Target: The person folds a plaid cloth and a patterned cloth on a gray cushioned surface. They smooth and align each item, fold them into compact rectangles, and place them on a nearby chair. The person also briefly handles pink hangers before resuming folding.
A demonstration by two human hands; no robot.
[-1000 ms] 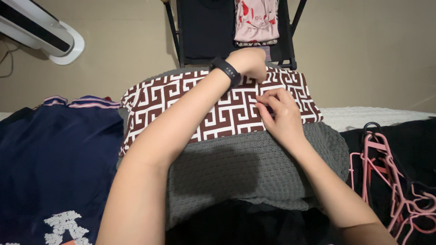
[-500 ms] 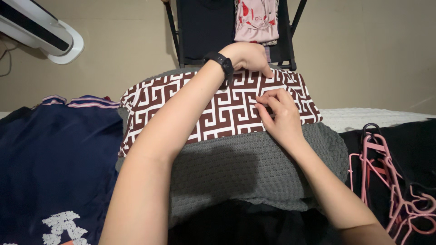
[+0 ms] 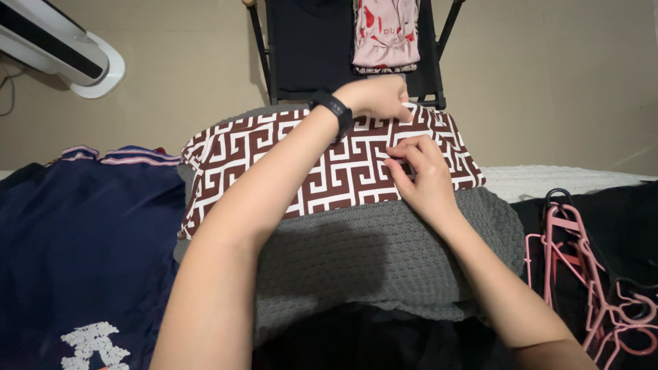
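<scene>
Lying across the centre of the frame, the patterned cloth (image 3: 274, 164), brown with a white key design, rests on a grey knit (image 3: 370, 260) that spreads toward the lower middle. I judge the cloth light, thin and limp, with a slightly slick face; it should slide easily over the coarse knit below and will not hold a shape unsupported. I judge that the best purchase is along its far edge or at a corner, pinched between fingertips.

My left hand (image 3: 377, 97) reaches to that far edge at upper centre, fingers curled down onto it; whether they grip the fabric I cannot tell. My right hand (image 3: 421, 171) sits on the cloth right of centre, thumb and fingertips drawn together in a pinch on a small fold.

A navy garment (image 3: 82, 240) fills the lower left. Pink hangers (image 3: 582, 274) lie on dark fabric at lower right. A black rack (image 3: 308, 48) with a pink garment (image 3: 384, 34) stands at top centre against a beige wall (image 3: 548, 82). A white appliance (image 3: 62, 51) sits at upper left.
</scene>
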